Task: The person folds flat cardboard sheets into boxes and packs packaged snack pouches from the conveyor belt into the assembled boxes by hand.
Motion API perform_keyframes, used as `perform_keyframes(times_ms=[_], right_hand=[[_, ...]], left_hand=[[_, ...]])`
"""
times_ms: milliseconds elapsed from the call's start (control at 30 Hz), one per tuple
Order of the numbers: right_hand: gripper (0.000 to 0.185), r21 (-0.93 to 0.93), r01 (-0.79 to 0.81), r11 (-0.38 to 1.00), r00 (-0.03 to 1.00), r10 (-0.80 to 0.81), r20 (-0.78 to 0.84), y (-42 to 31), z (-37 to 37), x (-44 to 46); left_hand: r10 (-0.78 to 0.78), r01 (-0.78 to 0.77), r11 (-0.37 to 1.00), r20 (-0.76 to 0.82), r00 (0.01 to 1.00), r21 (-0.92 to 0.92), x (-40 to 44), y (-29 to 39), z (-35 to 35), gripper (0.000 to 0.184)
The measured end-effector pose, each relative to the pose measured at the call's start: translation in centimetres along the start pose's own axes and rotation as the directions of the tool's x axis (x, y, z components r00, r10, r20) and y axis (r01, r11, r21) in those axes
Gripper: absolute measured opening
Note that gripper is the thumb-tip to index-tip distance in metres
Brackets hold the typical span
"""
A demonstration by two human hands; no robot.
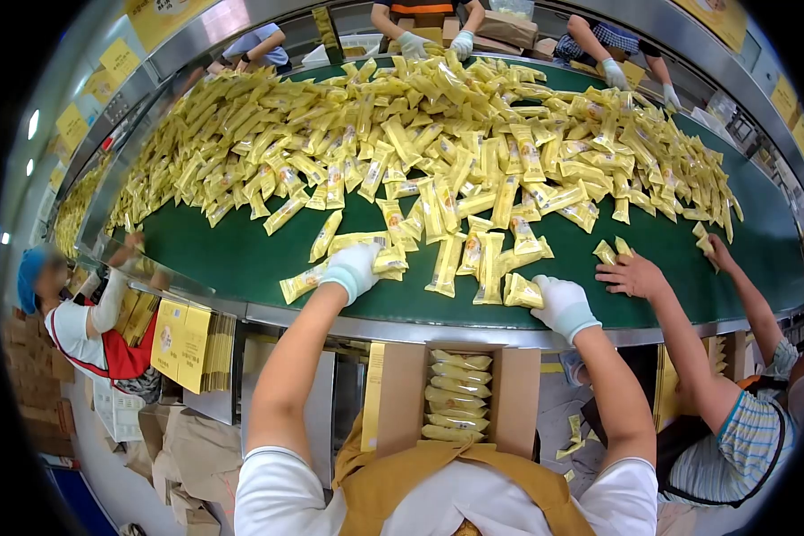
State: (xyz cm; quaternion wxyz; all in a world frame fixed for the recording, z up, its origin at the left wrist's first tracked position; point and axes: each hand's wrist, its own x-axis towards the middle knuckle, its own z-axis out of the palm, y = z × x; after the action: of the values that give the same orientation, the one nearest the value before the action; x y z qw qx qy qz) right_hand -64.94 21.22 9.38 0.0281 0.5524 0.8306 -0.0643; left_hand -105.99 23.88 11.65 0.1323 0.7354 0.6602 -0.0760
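Observation:
Both my hands wear white gloves and are at the near edge of the green belt (pixel 232 268). My left hand (pixel 353 268) is closed on yellow packets, with one packet (pixel 302 283) sticking out to its left. My right hand (pixel 563 306) is closed on the end of a yellow packet (pixel 521 291). Between the hands lie several loose packets, one of them upright (pixel 489 268). Below the belt edge, in front of my body, an open cardboard box (pixel 515 384) holds a column of packets (pixel 456 393).
A large heap of yellow packets (pixel 402 134) covers the belt's far side. A co-worker's bare hands (pixel 632 274) are to my right. Gloved co-workers' hands (pixel 415 45) reach in opposite. At left, a person in red (pixel 116 344) stands near flat yellow cartons (pixel 180 347).

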Motion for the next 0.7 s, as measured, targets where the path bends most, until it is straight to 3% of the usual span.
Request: perform_keyframes(times_ms=[100, 200, 267, 333, 367, 467, 500, 600, 667, 700], right_hand=[[0.037, -0.018, 0.014, 1.0, 0.986, -0.017, -0.165, 0.4, 1.3, -0.7], [0.031, -0.133, 0.034, 0.991, 0.895, -0.089, -0.437, 1.7, 1.8, -1.9], [0.029, -0.187, 0.017, 0.982, 0.807, -0.124, -0.577, 2.4, 3.1, -2.7], [0.058, -0.194, 0.018, 0.981, 0.88, -0.107, -0.462, 2.3, 3.6, -4.2], [0.068, -0.171, 0.029, 0.985, 0.879, -0.107, -0.464, 0.7, 1.8, -5.2], [0.105, -0.141, -0.007, 0.99, 0.94, -0.042, -0.338, 0.3, 1.7, -6.2], [0.107, -0.112, -0.052, 0.992, 0.964, 0.021, -0.264, 0.3, 1.2, -6.0], [0.102, -0.111, -0.235, 0.966, 0.967, 0.244, 0.076, -0.4, -2.0, -3.3], [0.098, -0.094, -0.282, 0.955, 0.927, 0.297, 0.229, -1.8, -5.0, -1.6], [0.096, 0.063, -0.279, 0.958, 0.95, 0.267, 0.16, -1.9, -4.7, -0.8]], left_hand=[[0.021, -0.021, 0.992, 0.005, 1.0, 0.126, -0.4, 0.1, 0.4, 0.034], [0.2, -0.149, 0.966, -0.249, 0.947, 0.211, -0.2, -2.4, 3.7, 0.037], [0.263, -0.183, 0.951, -0.344, 0.902, 0.248, -1.3, -2.9, 5.4, 0.06], [0.332, -0.229, 0.937, -0.476, 0.814, 0.262, -3.4, -2.2, 6.0, 0.074], [0.333, -0.245, 0.937, -0.419, 0.845, 0.25, -4.1, -2.0, 6.5, 0.099], [0.28, -0.229, 0.952, -0.276, 0.919, 0.204, -5.2, -1.3, 4.8, 0.109], [0.195, -0.183, 0.972, -0.067, 0.979, 0.146, -4.9, -1.0, 3.0, 0.115], [0.296, -0.235, 0.941, -0.26, 0.919, 0.242, -4.4, -2.0, 4.2, 0.118], [0.285, -0.226, 0.941, -0.231, 0.931, 0.251, -4.3, -2.0, 4.9, 0.122], [0.275, -0.225, 0.944, -0.198, 0.941, 0.242, -4.4, -2.0, 4.8, 0.123]])
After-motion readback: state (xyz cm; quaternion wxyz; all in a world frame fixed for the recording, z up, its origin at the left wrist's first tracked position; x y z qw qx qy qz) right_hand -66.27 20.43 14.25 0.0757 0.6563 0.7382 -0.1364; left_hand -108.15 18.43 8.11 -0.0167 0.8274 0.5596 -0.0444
